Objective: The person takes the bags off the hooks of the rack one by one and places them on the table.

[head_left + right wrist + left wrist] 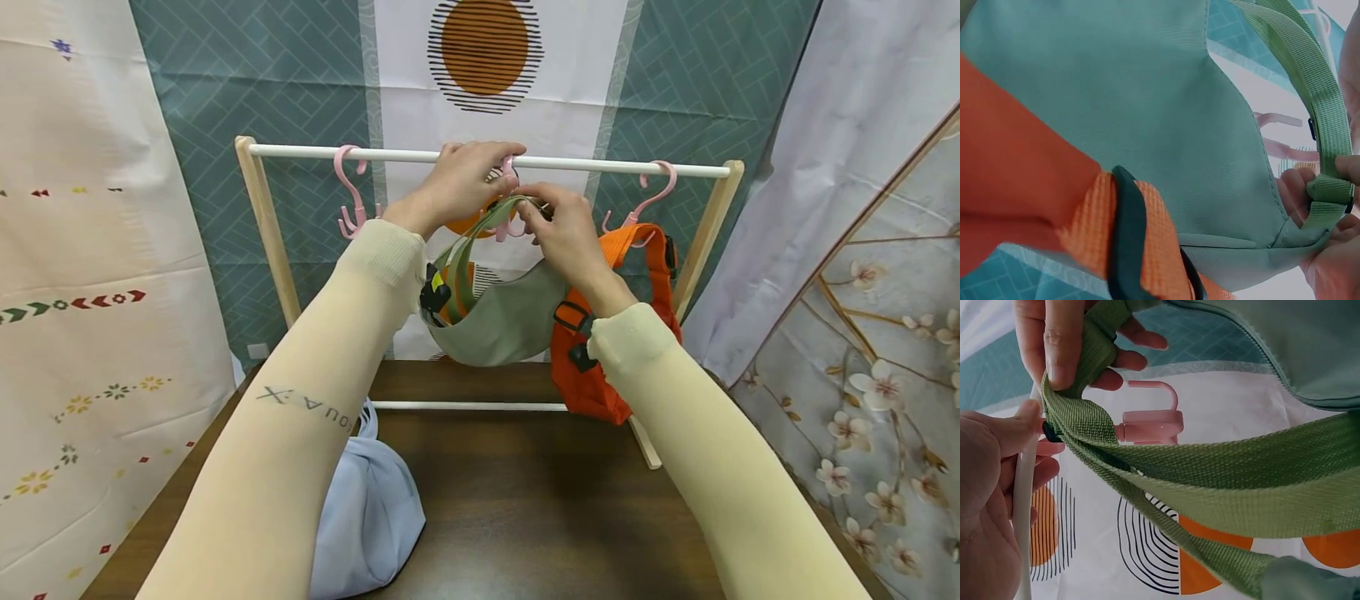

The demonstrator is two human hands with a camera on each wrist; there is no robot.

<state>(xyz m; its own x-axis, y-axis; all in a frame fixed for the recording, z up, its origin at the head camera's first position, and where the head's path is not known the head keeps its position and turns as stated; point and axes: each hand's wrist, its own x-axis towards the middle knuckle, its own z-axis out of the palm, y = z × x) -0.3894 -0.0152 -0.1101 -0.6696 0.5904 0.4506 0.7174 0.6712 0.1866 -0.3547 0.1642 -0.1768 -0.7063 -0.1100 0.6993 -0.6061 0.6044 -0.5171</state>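
A grey-green bag hangs by its green webbing strap at the middle pink hook. My left hand is up at the white rod, thumb and fingers pinching the pink hook near its top. Just to its right, my right hand pinches the strap between thumb and fingers. In the left wrist view the strap loops against the hook's stem, with the prongs beyond it. The right wrist view shows the bag body spread below the right hand, a folded strap end at its fingertips.
An orange bag hangs from the right pink hook, close by my right wrist. The left pink hook hangs on the white rod. A light blue bag lies on the dark wooden table near my left forearm.
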